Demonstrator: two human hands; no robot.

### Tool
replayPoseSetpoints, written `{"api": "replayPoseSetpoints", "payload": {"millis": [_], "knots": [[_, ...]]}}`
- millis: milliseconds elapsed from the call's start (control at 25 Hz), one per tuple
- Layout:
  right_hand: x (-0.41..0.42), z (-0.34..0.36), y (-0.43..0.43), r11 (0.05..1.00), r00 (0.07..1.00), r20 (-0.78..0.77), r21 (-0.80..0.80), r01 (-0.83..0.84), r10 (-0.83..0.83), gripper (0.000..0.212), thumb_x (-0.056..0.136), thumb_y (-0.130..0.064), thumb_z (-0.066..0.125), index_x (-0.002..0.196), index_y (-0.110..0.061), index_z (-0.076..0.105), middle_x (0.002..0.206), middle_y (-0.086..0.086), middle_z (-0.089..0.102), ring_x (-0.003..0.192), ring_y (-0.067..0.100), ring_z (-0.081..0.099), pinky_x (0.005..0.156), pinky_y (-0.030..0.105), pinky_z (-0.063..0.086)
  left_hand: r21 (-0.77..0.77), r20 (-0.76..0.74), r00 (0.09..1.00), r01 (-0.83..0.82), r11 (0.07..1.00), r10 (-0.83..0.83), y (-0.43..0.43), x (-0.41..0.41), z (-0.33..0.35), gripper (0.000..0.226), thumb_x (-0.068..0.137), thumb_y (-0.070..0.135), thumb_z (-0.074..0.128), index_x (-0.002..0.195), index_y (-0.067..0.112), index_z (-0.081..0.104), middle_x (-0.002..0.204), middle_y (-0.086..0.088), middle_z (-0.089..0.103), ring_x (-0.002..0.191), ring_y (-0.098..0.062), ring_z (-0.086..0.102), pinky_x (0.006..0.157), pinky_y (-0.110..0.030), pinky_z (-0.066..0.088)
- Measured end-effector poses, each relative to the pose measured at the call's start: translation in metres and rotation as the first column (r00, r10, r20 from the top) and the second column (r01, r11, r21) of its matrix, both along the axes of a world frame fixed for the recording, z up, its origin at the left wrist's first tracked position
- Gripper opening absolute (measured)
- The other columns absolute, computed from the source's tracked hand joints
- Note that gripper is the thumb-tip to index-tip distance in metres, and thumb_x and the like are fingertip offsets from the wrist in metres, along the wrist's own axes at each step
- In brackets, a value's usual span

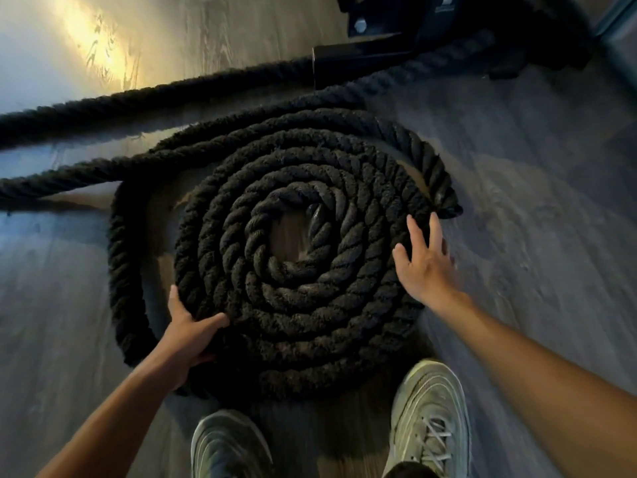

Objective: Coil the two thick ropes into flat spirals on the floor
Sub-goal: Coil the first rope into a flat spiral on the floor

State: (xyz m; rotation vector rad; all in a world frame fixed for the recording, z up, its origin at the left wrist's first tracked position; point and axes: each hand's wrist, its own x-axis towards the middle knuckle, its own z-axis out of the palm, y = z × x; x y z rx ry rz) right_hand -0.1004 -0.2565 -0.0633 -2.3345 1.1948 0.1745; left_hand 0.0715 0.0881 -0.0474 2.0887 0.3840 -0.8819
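A thick black twisted rope lies wound into a flat spiral [293, 257] on the wooden floor, with a small bare gap at its centre. Its outermost turn bulges loose on the left and lifts at the right, then runs off to the left edge as a tail [62, 179]. A second black rope [138, 101] lies straight behind it, from the left edge toward the metal base. My left hand [188, 331] grips the spiral's lower left edge, thumb on top. My right hand [422, 263] rests flat on the spiral's right side, fingers spread.
A black metal equipment base [372, 60] with a bolted plate stands at the back right, and both ropes lead to it. My two pale sneakers, the left one [227, 446] and the right one [431, 419], stand just in front of the spiral. Grey wood floor [537, 188] extends to the right.
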Motion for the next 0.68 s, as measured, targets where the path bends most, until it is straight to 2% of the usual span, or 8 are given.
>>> {"api": "replayPoseSetpoints", "payload": {"millis": [80,120,240,360,440,520,640,680], "knots": [[-0.003,0.001,0.039,0.985,0.984,0.056,0.060,0.164,-0.168,0.069,0.098,-0.049,0.038,0.158,-0.029,0.009,0.165,0.003,-0.014,0.147,0.039,0.011,0.113,0.058,0.019,0.106,0.081,0.996,0.028,0.994,-0.037,0.001,0.020,0.000,0.109,0.061,0.042,0.080,0.149,0.053,0.016,0.146,-0.007,0.045,0.119,-0.034,0.057,0.093,-0.056,0.055],[-0.008,0.003,0.064,0.975,0.975,0.055,0.073,0.209,-0.214,0.074,0.097,-0.048,0.040,0.158,-0.026,0.005,0.164,0.004,-0.018,0.148,0.039,0.004,0.114,0.058,0.017,0.112,0.119,0.992,0.029,0.993,-0.042,-0.001,0.032,0.001,0.104,0.066,0.044,0.077,0.151,0.048,0.019,0.152,-0.010,0.039,0.126,-0.034,0.052,0.100,-0.053,0.051],[-0.029,0.007,0.130,0.987,0.991,0.012,0.092,0.133,-0.135,0.087,0.096,-0.053,0.039,0.156,-0.020,-0.014,0.160,0.005,-0.033,0.146,0.036,-0.028,0.118,0.055,0.004,0.045,0.244,0.968,0.041,0.998,-0.051,-0.020,0.059,0.010,0.077,0.094,0.030,0.065,0.158,0.032,0.022,0.160,-0.010,0.035,0.137,-0.031,0.044,0.110,-0.042,0.041],[-0.036,0.001,0.147,0.995,0.998,-0.046,0.088,0.047,-0.043,0.088,0.091,-0.071,0.022,0.154,-0.025,-0.021,0.158,0.007,-0.036,0.138,0.038,-0.042,0.120,0.056,-0.003,0.156,0.296,0.937,0.143,0.977,-0.185,-0.030,0.069,0.007,0.071,0.098,0.020,0.057,0.159,0.028,0.020,0.155,-0.013,0.042,0.135,-0.032,0.047,0.111,-0.041,0.040],[-0.032,-0.003,0.140,0.999,0.997,-0.074,0.041,0.018,-0.015,0.092,0.085,-0.080,0.013,0.155,-0.028,-0.017,0.159,0.010,-0.034,0.138,0.042,-0.040,0.119,0.059,0.001,0.299,0.273,0.912,0.221,0.928,-0.305,-0.028,0.065,0.005,0.075,0.098,0.018,0.054,0.159,0.032,0.012,0.144,-0.023,0.049,0.124,-0.041,0.053,0.104,-0.045,0.044],[-0.029,-0.004,0.124,1.000,0.997,-0.072,-0.020,-0.016,0.014,0.094,0.084,-0.082,0.014,0.156,-0.028,-0.011,0.161,0.011,-0.028,0.140,0.043,-0.035,0.118,0.061,0.008,0.391,0.230,0.881,0.306,0.868,-0.414,-0.027,0.059,0.008,0.080,0.099,0.017,0.051,0.159,0.035,0.002,0.135,-0.032,0.052,0.110,-0.044,0.057,0.095,-0.046,0.045],[-0.023,-0.006,0.086,0.993,0.994,-0.088,-0.093,-0.077,0.069,0.090,0.085,-0.082,0.015,0.157,-0.032,-0.004,0.163,0.006,-0.021,0.144,0.041,-0.027,0.117,0.060,0.017,0.429,0.148,0.854,0.400,0.810,-0.500,-0.025,0.042,0.015,0.078,0.102,0.023,0.048,0.159,0.039,-0.003,0.127,-0.037,0.053,0.074,-0.031,0.055,0.073,-0.037,0.044],[-0.021,-0.006,0.072,0.990,0.991,-0.099,-0.106,-0.095,0.085,0.089,0.085,-0.082,0.016,0.157,-0.034,-0.002,0.164,0.004,-0.019,0.145,0.040,-0.025,0.116,0.060,0.020,0.431,0.121,0.852,0.418,0.800,-0.510,-0.026,0.033,0.016,0.076,0.103,0.026,0.046,0.159,0.041,-0.003,0.127,-0.038,0.051,0.068,-0.029,0.053,0.066,-0.035,0.042]]}}
